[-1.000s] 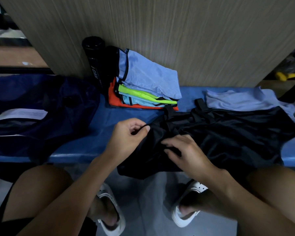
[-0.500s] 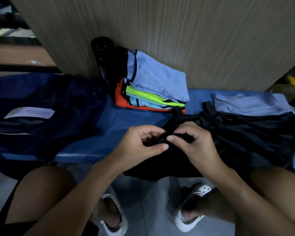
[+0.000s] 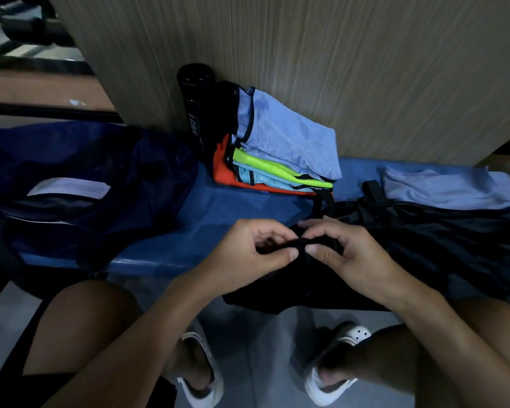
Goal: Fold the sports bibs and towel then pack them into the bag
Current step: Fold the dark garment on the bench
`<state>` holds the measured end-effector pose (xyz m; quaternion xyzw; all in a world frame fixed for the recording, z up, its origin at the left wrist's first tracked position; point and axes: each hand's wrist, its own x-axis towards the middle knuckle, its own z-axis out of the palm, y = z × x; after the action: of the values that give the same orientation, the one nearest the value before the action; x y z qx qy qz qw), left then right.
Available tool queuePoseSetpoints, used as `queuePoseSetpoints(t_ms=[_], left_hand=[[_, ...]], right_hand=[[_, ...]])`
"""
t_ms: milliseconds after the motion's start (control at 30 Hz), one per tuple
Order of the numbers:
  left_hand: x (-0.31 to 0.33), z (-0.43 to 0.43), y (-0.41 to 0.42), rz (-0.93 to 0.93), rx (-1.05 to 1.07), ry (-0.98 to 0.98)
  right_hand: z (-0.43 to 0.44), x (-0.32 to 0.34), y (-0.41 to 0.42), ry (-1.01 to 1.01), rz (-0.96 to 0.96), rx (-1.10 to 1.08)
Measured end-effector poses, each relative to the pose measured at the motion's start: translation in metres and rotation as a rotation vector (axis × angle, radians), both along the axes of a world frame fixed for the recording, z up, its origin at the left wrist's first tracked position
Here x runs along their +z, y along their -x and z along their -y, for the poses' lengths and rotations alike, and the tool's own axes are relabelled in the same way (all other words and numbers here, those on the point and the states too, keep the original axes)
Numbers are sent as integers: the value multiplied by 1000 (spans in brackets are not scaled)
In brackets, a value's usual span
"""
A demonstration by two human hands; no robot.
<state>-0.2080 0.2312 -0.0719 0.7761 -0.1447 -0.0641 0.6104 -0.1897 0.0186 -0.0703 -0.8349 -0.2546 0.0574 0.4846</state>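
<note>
Blue counter (image 3: 248, 213) by wood-grain wall, folded bibs (image 3: 283, 154) stacked at the back, navy bag (image 3: 86, 172) at the left. Mid-fold on the black bib (image 3: 439, 240), near edge pinched by left hand (image 3: 248, 254) and right hand (image 3: 354, 257), side by side. Next, likely: spread the edge apart, smooth, fold.
</note>
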Motion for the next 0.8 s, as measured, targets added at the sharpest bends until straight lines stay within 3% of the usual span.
queuePoseSetpoints(t_ms=[67,167,267,367,533,800], left_hand=[[-4,-17,-11,-25,75,-87],[-23,-43,-27,-28,219,-416],[-42,-46,-26,-65,149,-621],[-51,-37,-24,13,148,-726],[-48,-30,-23,62,201,-737],[-39,-32,-27,44,219,-475]], right_hand=[[3,3,3,32,14,-7],[11,11,9,46,-9,3],[15,17,15,67,-51,34],[19,21,17,91,-67,33],[18,25,21,99,-63,6],[15,34,22,78,-69,-30]])
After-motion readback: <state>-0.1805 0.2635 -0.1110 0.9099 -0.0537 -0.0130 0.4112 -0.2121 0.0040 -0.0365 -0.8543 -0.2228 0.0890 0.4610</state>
